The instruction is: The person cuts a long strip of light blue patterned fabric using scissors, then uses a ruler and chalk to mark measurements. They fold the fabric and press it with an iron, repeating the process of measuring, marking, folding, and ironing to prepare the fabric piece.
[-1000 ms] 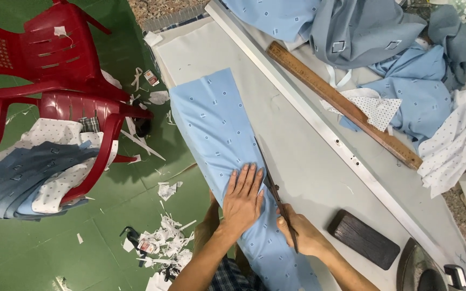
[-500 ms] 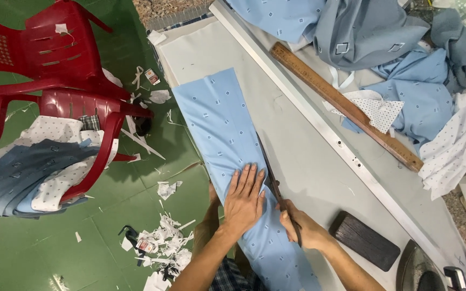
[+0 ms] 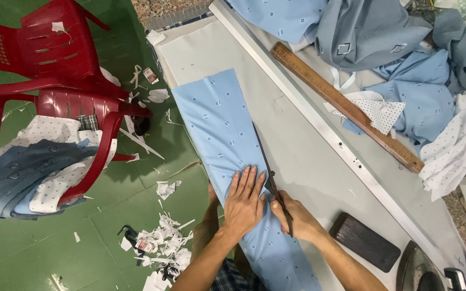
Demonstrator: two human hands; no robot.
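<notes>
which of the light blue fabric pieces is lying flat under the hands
The long light blue strip on the grey table, pressed flat by the left hand; the other blue pieces lie crumpled beyond the wooden ruler.

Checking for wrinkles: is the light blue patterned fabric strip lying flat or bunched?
Flat. The fabric strip lies spread smooth along the table, pressed by the left hand.

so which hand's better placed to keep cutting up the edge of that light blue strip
Right. The right hand grips the scissors, whose blades lie along the blue fabric strip's right edge. The left hand lies flat on the strip, pinning it.
</notes>
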